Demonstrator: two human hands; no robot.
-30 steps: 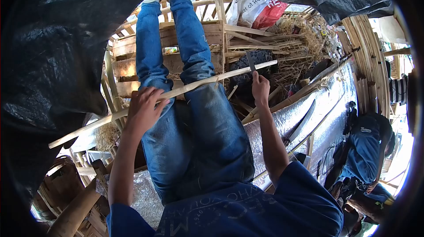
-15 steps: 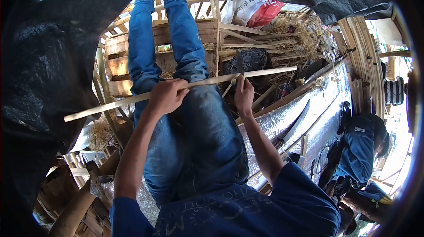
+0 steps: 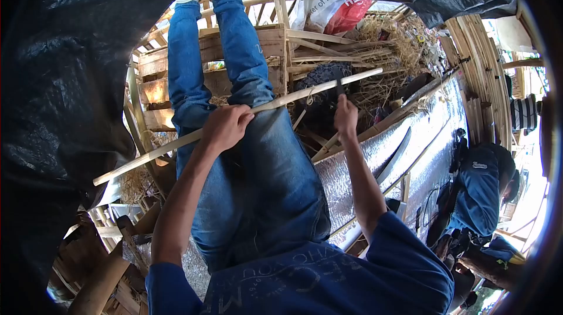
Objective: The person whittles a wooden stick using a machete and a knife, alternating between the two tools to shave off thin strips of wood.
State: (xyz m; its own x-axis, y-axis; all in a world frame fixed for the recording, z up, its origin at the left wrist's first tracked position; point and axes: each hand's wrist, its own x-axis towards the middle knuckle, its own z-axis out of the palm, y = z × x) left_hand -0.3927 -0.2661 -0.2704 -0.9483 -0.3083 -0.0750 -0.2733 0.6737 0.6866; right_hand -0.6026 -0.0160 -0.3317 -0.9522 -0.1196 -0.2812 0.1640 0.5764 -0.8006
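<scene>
A long pale bamboo strip (image 3: 293, 95) lies slantwise across the thighs in blue jeans, its right end raised. My left hand (image 3: 225, 127) is wrapped round it near its middle, above the knees. My right hand (image 3: 346, 117) grips a dark-bladed knife (image 3: 339, 80) by its handle. The blade points away from me and meets the strip near its right end. Fine shavings hang by the strip, left of the blade.
Wooden slats (image 3: 272, 42) and split bamboo with straw (image 3: 404, 45) are ahead. A curved blade (image 3: 394, 153) rests on silver foil sheeting (image 3: 363, 165). Black plastic (image 3: 58, 80) hangs at left. Another person (image 3: 482, 192) in dark blue is at the right.
My right hand and the knife have moved rightward and away along the strip. The strip has tilted more steeply, its left end lower, while my left hand still holds it.
</scene>
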